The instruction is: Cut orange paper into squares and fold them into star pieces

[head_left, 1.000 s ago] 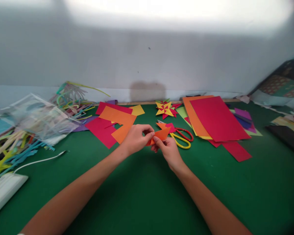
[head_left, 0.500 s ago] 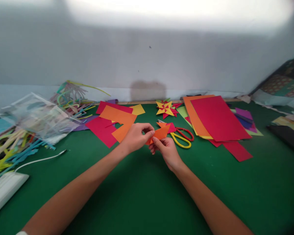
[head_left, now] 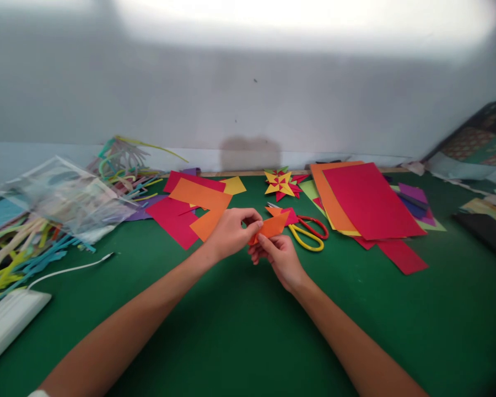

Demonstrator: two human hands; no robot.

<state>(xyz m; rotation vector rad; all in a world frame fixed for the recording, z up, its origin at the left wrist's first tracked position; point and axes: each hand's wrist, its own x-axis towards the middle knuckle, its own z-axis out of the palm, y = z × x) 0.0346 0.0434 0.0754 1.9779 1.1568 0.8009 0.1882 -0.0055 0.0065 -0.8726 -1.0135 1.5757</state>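
Note:
A folded piece of orange paper (head_left: 275, 225) is pinched between my two hands above the green table. My left hand (head_left: 235, 229) grips its left end with thumb and fingers, which partly cover it. From below and the right, my right hand (head_left: 281, 253) holds its lower edge with the thumb on top. Just behind the paper lie scissors (head_left: 308, 238) with one red and one yellow handle. A small red and orange paper piece (head_left: 288, 215) rests by the blades. Farther back sits a layered paper star (head_left: 279, 183) in yellow, red and green.
Red, orange and yellow paper pieces (head_left: 174, 220) lie at the left back. Large coloured sheets (head_left: 374, 204) are stacked on the right. Thin paper strips (head_left: 28, 253) and a clear plastic bag (head_left: 66, 193) cover the far left, near a white power strip (head_left: 14, 320).
Both hands stay almost in place on the orange paper, with slight finger movement at its lower edge. The whole view has shifted very slightly.

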